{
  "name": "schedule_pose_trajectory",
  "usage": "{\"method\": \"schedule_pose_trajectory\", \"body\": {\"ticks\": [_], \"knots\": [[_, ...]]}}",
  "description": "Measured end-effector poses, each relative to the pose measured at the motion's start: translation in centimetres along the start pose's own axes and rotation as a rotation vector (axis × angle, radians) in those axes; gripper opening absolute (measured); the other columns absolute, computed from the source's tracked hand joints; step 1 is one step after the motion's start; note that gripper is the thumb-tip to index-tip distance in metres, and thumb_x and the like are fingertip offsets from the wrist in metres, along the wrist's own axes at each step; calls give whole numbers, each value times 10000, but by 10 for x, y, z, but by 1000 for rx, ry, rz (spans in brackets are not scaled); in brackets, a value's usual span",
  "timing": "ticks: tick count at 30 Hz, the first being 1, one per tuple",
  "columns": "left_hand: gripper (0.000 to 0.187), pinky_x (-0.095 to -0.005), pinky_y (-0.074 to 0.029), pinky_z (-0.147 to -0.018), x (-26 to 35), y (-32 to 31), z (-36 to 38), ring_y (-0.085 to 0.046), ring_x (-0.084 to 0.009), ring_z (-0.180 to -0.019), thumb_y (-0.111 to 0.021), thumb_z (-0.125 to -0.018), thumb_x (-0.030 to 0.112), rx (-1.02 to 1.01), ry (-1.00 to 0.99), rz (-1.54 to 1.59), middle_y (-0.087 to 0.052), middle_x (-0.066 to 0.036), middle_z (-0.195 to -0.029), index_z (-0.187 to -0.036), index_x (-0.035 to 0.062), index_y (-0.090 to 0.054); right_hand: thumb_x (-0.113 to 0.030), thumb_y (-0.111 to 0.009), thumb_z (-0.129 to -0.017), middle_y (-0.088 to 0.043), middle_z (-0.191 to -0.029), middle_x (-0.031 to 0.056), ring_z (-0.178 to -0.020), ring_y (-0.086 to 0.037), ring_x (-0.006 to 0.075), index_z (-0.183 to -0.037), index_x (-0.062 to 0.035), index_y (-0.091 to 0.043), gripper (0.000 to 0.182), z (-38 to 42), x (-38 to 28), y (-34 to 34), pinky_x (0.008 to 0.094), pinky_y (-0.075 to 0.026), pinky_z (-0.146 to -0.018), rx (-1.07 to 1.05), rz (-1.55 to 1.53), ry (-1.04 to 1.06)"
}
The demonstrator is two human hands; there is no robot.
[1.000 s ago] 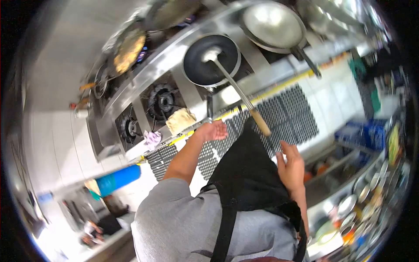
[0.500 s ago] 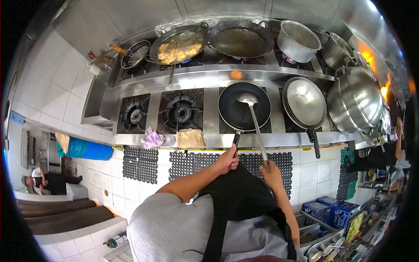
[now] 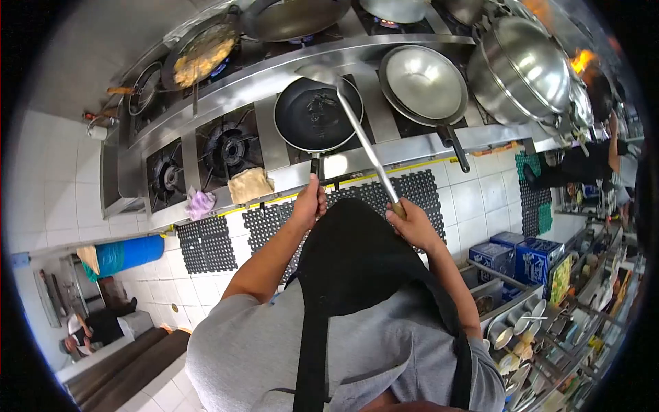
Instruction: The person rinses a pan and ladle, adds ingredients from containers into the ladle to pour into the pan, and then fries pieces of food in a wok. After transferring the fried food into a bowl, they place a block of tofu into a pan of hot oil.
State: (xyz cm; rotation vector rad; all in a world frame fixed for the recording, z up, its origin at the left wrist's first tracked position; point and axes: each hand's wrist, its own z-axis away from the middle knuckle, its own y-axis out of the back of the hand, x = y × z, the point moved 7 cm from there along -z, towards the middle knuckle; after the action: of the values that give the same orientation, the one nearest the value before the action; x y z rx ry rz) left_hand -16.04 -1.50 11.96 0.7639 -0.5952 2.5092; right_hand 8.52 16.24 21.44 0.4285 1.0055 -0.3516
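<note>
My left hand [image 3: 311, 202] is closed around the handle of a black frying pan [image 3: 302, 120] on a front burner. Wet, shiny traces show on the pan's dark inside. In my right hand [image 3: 410, 221] is the wooden end of a long metal ladle [image 3: 364, 141]. The ladle's bowl hangs over the pan's far rim, toward the raised back edge of the stove. To the pan's right, stacked metal pans [image 3: 425, 82] sit with their dark handles pointing toward me.
Food fries in a wok [image 3: 204, 58] at the back left, beside another wok [image 3: 295, 15]. A beige cloth [image 3: 250, 185] and purple cloth [image 3: 200, 204] lie on the front edge. Large steel pots [image 3: 525, 65] stand right. Other people are at far left and far right.
The view has turned and shifted. The ladle's bowl has moved from inside the pan to above its far rim. Both hands keep their holds.
</note>
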Motion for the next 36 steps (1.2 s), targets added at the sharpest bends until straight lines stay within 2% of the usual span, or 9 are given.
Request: {"method": "schedule_pose_trajectory", "body": {"ticks": [6,9,15,25,29,30,31,34,36], "knots": [[723,-331,-378,-513,-9,12,-15,-461,-156,-551,-348,-1030,806,-33,-36,-384,-467,-2,-654,-856,130,-536,-358,-718,-995,-711,-926,260,-841,-693,445,-1056,5,-648,375,9,3,15,494,-535,-752,166,317,47],[763,-352,-437,-431,-14,10,-5,-530,-187,-472,-393,-1019,801,-2,-94,-402,-518,-36,-632,-885,77,-591,-297,-736,-993,-669,-806,141,-725,-610,202,-1054,28,-681,335,27,13,16,391,-513,-703,120,173,126],[741,-300,-435,-425,4,-9,16,-553,-151,-478,-405,-1024,782,-26,-71,-483,-548,-34,-653,-894,70,-564,-253,-763,-1008,-615,-801,-23,-711,-543,82,-1120,22,-686,306,33,10,17,263,-442,-636,69,-39,24],[742,-316,-448,-466,15,9,28,-547,-169,-519,-430,-1021,780,-100,-43,-521,-524,-44,-670,-946,53,-559,-250,-764,-1006,-608,-769,-23,-682,-552,105,-1097,21,-692,295,22,-17,-12,306,-448,-596,65,-42,30],[799,-407,-567,-538,25,18,11,-702,-271,-611,-441,-1017,766,-46,-80,-768,-663,-133,-735,-1099,-2,-645,-302,-782,-968,-553,-671,90,-607,-530,174,-935,22,-637,356,11,6,-2,400,-439,-577,311,393,116],[836,-516,-598,-777,39,24,-4,-755,-406,-855,-482,-1004,751,-16,-324,-1053,-743,-238,-889,-1210,-40,-656,-279,-788,-952,-563,-675,161,-607,-549,259,-912,20,-602,354,15,-19,-1,435,-445,-594,344,399,42],[798,-551,-539,-954,77,12,31,-711,-480,-1073,-538,-992,710,109,-206,-1280,-743,-307,-1053,-1193,-51,-670,-291,-787,-950,-572,-678,162,-610,-559,311,-924,12,-612,351,10,-37,3,453,-448,-601,308,317,60],[466,-519,-560,-813,148,-38,48,-710,-442,-926,-769,-927,416,130,-944,-1446,-728,-230,-1003,-1076,-16,-681,-377,-781,-969,-572,-655,63,-595,-572,171,-954,-20,-648,382,6,-37,20,369,-449,-564,273,153,194],[284,-455,-535,-775,189,-131,98,-642,-360,-804,-845,-854,165,-32,-1003,-1247,-648,-135,-853,-1010,19,-658,-446,-751,-999,-588,-652,-15,-574,-566,98,-1009,-63,-683,390,29,-56,44,299,-436,-517,15,-289,-68]]}}
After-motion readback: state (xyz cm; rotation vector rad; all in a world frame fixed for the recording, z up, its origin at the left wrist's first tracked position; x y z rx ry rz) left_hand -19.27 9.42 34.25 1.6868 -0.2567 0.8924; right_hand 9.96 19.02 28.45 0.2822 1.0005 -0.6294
